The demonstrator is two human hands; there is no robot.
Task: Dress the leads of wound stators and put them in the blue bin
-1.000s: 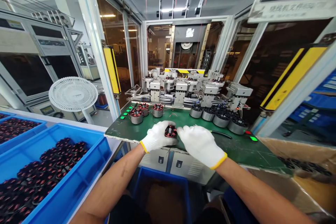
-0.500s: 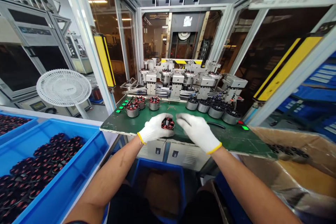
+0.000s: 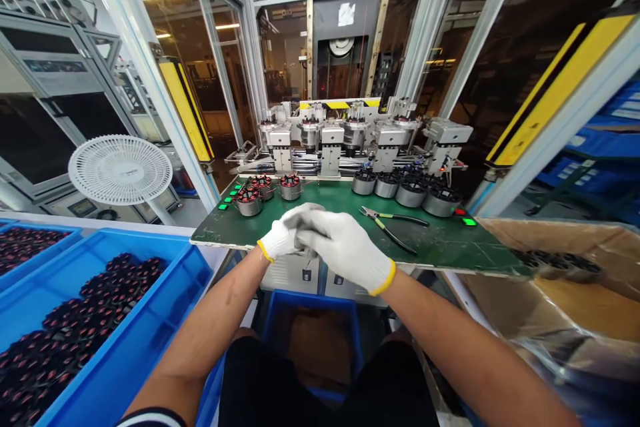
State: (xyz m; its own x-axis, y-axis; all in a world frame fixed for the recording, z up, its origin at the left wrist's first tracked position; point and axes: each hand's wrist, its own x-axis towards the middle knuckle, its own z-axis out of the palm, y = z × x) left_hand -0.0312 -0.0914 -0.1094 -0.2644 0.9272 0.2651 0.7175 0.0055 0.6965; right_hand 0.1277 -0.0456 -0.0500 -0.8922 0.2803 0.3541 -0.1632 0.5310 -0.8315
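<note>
Both my hands wear white knit gloves and meet over the front of the green worktop. My left hand [image 3: 283,237] is curled around a wound motor stator, which the gloves now hide. My right hand [image 3: 345,247] closes over it from the right, fingers bent against the left glove; what they pinch is hidden. Right of my hands lie cutting pliers [image 3: 371,213] with black and green handles, jaws pointing away left. Stators with red copper windings, one in front [image 3: 249,201] and one nearer the middle [image 3: 289,188], stand at the back left.
Several stators with black tops [image 3: 412,193] line the back right. Behind stands a winding machine [image 3: 331,153] with metal fixtures. A blue bin [image 3: 165,310] of stators is at left, near a white fan [image 3: 120,170]. A lined carton [image 3: 493,230] stands right; a blue crate [image 3: 357,340] sits below.
My right hand has moved left and closed over the left hand, hiding the stator that showed before. The pliers are uncovered now. The view has shifted slightly.
</note>
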